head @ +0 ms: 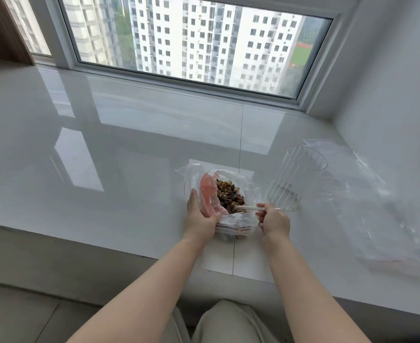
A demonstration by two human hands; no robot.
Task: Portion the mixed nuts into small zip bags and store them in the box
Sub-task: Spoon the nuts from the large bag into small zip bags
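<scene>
Clear floppy plastic is the tricky bit here. The big bag of mixed nuts (230, 198) sits on the white bench (105, 149), and the left hand (201, 216) grips its near rim, fingers curled around the film to hold the mouth open. The right hand (274, 220) pinches a white spoon handle (247, 207) that reaches into the nuts. I'd guess that film is slippery and collapses easily, so hold it near the zip strip where it's stiffer. Nuts are loose and will spill. A ribbed clear box (294, 178) stands just right, with small zip bags (367, 194) beyond it.
</scene>
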